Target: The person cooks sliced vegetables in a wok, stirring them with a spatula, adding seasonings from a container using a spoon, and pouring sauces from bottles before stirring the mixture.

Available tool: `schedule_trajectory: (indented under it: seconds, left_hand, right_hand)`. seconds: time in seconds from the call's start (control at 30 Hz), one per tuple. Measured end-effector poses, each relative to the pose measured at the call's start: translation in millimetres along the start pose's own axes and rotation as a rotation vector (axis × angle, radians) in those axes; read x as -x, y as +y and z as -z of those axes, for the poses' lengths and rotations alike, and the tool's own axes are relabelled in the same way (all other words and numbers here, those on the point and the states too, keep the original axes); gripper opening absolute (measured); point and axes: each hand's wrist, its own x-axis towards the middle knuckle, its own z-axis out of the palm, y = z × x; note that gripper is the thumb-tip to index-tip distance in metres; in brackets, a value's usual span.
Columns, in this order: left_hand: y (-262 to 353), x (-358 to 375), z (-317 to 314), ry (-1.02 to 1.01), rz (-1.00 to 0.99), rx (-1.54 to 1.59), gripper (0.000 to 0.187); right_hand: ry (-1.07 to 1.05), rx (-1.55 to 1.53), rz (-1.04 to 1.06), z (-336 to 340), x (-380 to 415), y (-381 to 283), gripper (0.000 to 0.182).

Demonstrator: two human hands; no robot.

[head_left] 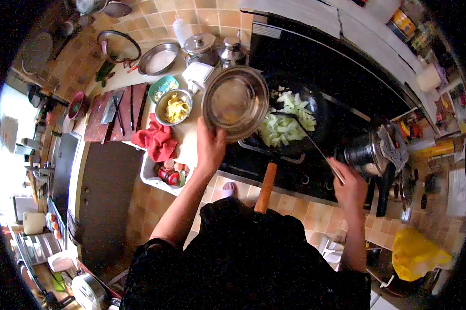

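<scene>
- The pale green chopped pieces point(282, 130) lie in the dark wok point(318, 106) on the stove point(290, 175), heaped toward its near and left side; a few whitish bits sit near the far edge.
- The right hand point(349, 186) is closed around the end of a long, thin utensil point(316, 144), whose far end reaches in among the pieces. Gripping it so far back probably keeps the fingers away from the heat.
- The left hand point(211, 144) grips the near rim of a metal bowl point(235, 103), held up just left of the wok, its inside facing the camera. No food can be made out in it; holding it by the edge likely makes it easy to tip.
- A wooden handle point(266, 188), apparently the wok's, points toward the person, presumably for an easy reach.
- Left of the stove, the desk point(190, 150) carries a smaller bowl point(160, 116) of yellow pieces and, touching or just beside it, a teal bowl point(151, 93), seemingly set near for convenience.
- Beyond them, a knife point(109, 111) lies on a reddish cutting board point(94, 116); a crumpled red cloth point(158, 139) rests at the desk's near edge, perhaps for wiping.
</scene>
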Motion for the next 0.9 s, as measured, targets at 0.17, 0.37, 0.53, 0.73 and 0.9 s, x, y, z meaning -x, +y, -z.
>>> schedule_trajectory:
  seconds: [0.17, 0.37, 0.53, 0.73, 0.9]
  left_hand:
    - [19.8, -38.6, -44.2, -0.003, -0.271, -0.376, 0.046]
    - [34.3, -52.5, -85.3, -0.229, -0.186, -0.440, 0.050]
    - [49.5, -52.7, -92.5, -0.289, -0.418, -0.480, 0.050]
    - [49.4, -50.3, -80.3, -0.194, -0.564, -0.521, 0.052]
    - [12.0, -20.8, -33.6, 0.040, -0.117, -0.288, 0.049]
  right_hand:
    - [0.254, -0.274, -0.007, 19.6, 36.1, 8.9, 0.051]
    - [0.347, -0.246, 0.042, 9.3, 42.3, -15.8, 0.059]
    - [0.295, 0.102, 0.057, 5.1, 56.3, -2.1, 0.066]
    - [0.177, 0.257, 0.031, 34.7, 63.2, -7.4, 0.063]
    - [-0.019, 0.223, 0.044, 70.0, 59.7, -6.1, 0.059]
